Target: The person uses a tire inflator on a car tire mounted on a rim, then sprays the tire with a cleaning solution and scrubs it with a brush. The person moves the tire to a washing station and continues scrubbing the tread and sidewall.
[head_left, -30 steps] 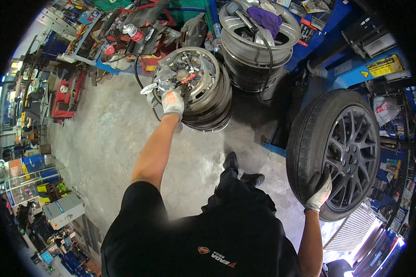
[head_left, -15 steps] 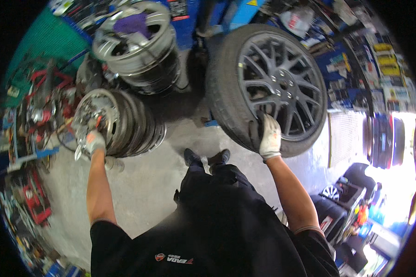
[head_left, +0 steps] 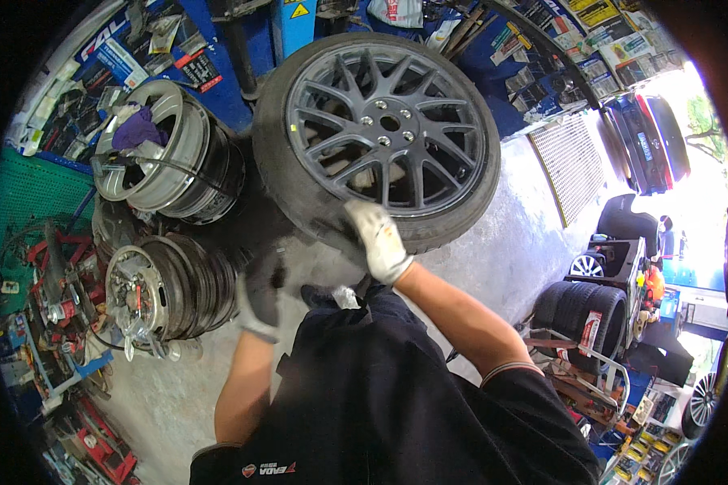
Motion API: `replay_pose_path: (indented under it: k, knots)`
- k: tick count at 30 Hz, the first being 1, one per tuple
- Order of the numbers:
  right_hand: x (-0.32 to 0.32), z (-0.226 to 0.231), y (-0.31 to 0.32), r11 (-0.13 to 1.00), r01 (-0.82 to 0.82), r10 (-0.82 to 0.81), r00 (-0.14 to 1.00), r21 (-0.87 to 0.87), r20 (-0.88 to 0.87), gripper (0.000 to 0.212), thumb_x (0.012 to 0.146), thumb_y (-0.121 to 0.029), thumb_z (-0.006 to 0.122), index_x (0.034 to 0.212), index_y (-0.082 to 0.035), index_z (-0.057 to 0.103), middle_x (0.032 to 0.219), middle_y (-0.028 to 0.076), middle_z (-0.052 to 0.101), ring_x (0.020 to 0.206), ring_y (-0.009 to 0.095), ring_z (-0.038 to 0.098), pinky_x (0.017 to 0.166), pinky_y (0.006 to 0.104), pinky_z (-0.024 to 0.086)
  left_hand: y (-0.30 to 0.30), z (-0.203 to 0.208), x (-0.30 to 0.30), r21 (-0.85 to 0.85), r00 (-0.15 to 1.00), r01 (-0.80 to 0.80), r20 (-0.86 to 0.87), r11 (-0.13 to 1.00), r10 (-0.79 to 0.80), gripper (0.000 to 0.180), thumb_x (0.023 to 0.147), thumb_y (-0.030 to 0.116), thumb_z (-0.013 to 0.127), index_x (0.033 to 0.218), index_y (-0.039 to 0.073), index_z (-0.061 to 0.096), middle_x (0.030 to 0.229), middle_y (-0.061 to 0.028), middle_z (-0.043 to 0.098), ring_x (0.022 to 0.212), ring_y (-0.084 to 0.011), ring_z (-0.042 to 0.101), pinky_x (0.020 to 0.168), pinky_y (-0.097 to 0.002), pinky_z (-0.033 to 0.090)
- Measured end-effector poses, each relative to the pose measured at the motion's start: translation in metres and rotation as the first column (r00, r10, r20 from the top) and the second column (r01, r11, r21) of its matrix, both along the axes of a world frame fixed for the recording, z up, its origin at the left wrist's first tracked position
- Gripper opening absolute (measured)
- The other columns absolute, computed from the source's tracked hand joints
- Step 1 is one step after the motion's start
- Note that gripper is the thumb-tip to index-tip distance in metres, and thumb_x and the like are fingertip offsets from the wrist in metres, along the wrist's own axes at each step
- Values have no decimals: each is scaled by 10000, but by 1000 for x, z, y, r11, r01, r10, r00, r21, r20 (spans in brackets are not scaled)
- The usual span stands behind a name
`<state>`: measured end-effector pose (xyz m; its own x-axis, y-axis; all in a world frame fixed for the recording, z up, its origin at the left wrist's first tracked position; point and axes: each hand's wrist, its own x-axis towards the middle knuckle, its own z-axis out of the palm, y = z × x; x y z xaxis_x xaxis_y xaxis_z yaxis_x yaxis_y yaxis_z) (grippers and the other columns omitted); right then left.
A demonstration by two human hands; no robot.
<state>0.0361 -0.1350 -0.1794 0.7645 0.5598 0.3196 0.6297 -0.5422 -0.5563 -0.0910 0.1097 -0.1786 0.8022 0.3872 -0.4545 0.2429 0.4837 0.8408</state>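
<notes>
A large grey multi-spoke alloy wheel [head_left: 419, 174] fitted with a black tyre [head_left: 287, 182] leans in front of me, its face towards me. My right hand [head_left: 378, 242], in a white glove with a dark palm, grips the tyre's near edge, fingers over the sidewall. My left hand [head_left: 259, 299] is off to the left, low and apart from the tyre. It is gloved and smeared by motion, with a dark patch at its fingers; whether it holds anything cannot be made out.
Left, a stack of rims [head_left: 190, 283] carries small metal parts on top. Behind it another rim stack [head_left: 141, 190] bears a purple cloth [head_left: 140, 129]. Red tools [head_left: 101, 449] lie lower left. Tyres [head_left: 582, 315] and a cart stand right, near a perforated panel [head_left: 570, 166].
My left hand has left the parts on the rim stack and swung right, towards my body. My right hand stays on the tyre. The view has turned, shifting the wheel left in it.
</notes>
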Motion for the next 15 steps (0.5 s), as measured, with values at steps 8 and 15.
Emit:
replay_pose_path:
  k: [8, 15]
  knots:
    - [14, 46, -74, 997, 27, -25, 999, 72, -22, 506, 891, -220, 820, 1325, 14, 706, 1243, 252, 763, 1169, 432, 728, 1049, 488, 567, -127, 44, 83, -489, 947, 321, 147, 811, -286, 250, 1060, 176, 727, 1274, 48, 730, 1059, -50, 748, 894, -141, 685, 768, -274, 575]
    - [98, 45, -202, 960, 146, -185, 971, -238, -151, 475, 955, -40, 644, 1427, 14, 639, 1288, 281, 748, 1192, 430, 744, 1051, 462, 589, -165, -36, 141, 37, 947, 95, 305, 995, -102, 390, 1071, 242, 676, 1395, 27, 700, 1305, -115, 758, 1184, -266, 710, 1041, -426, 533]
